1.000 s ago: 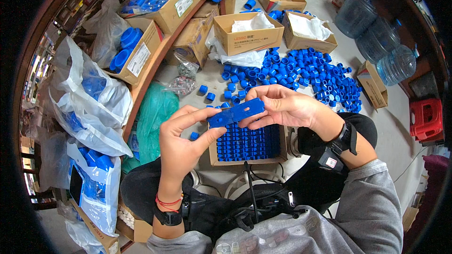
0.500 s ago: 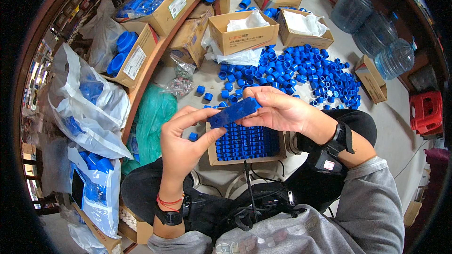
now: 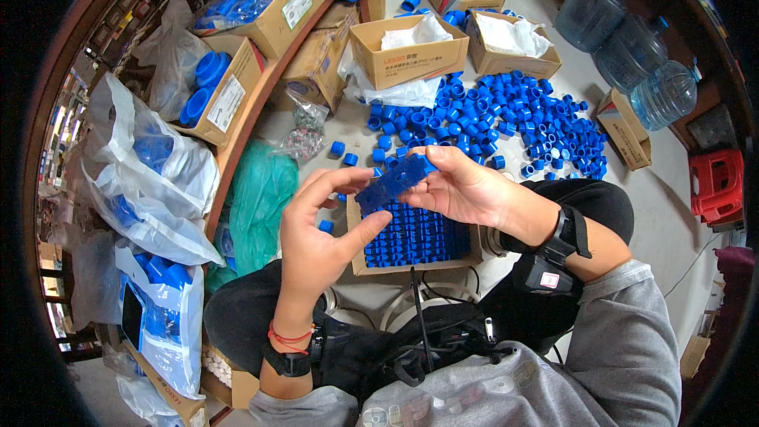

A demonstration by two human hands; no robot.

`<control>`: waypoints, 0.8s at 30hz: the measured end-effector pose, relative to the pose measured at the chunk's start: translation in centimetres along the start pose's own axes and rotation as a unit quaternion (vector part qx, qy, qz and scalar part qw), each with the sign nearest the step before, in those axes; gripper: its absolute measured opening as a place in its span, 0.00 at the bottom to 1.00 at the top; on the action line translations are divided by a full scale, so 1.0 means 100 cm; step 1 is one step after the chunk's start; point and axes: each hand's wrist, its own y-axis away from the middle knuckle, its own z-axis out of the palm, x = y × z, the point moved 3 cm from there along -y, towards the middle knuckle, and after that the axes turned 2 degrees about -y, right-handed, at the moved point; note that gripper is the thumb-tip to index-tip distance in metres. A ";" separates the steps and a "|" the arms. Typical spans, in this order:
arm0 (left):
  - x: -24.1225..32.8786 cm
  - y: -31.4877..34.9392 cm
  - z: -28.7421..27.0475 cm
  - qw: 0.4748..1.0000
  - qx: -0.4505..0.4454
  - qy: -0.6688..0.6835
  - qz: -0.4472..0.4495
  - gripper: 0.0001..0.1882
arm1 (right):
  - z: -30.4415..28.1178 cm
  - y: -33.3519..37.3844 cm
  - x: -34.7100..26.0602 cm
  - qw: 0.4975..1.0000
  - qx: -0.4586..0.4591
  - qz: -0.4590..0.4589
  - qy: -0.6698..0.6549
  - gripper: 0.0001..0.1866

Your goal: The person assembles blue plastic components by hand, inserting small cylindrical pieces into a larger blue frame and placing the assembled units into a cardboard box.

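Note:
A flat, notched blue plastic strip [image 3: 389,186] is tilted in front of me, its right end higher than its left. My right hand [image 3: 470,190] pinches the right end between thumb and fingers. At the left end, the thumb and forefinger of my left hand [image 3: 316,217] close around the strip's edges. Below it stands an open cardboard box [image 3: 443,266], packed with tight rows of similar blue plastic parts [image 3: 415,241]. The strip and my hands hide the box's far edge.
Beyond my hands many loose blue pipe caps [image 3: 474,115] cover the floor. Cardboard boxes [image 3: 423,59] stand behind them. Large water bottles [image 3: 632,51] and a red stool [image 3: 716,186] are at right. Plastic bags [image 3: 150,166] and a shelf of boxed blue fittings line the left.
The blue plastic strip has turned so its left part tips lower and its face shows differently. My left thumb has shifted along its lower edge, and the left fingers have opened slightly.

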 end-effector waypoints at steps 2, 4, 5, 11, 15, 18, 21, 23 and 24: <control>0.002 -0.001 -0.003 1.000 0.011 -0.018 0.014 0.17 | 0.000 -0.001 0.001 1.000 0.009 0.001 0.003 0.15; 0.005 -0.002 -0.006 0.999 0.021 -0.036 0.028 0.17 | -0.003 -0.001 0.003 0.999 0.038 0.011 0.008 0.15; 0.007 -0.002 -0.008 0.998 0.022 -0.054 0.035 0.16 | -0.003 -0.001 0.003 0.999 0.038 0.012 0.007 0.15; 0.009 -0.001 -0.008 0.995 0.014 -0.086 0.057 0.15 | -0.001 -0.002 0.006 0.999 0.041 0.021 0.009 0.14; 0.008 -0.002 -0.005 0.994 0.008 -0.088 0.063 0.14 | -0.001 -0.002 0.007 0.999 0.036 0.021 0.014 0.14; 0.005 -0.001 -0.005 0.994 0.030 -0.077 0.071 0.14 | 0.004 -0.002 0.007 0.999 0.039 0.021 0.016 0.14; 0.008 0.000 -0.007 0.989 0.044 -0.111 0.084 0.14 | 0.005 -0.002 0.008 0.999 0.032 0.021 0.018 0.14; 0.007 -0.001 -0.007 0.988 0.048 -0.116 0.088 0.13 | 0.004 -0.003 0.007 0.999 0.025 0.021 0.023 0.14; 0.007 -0.001 -0.007 0.987 0.052 -0.121 0.093 0.13 | 0.002 -0.003 0.008 0.999 0.031 0.025 0.023 0.14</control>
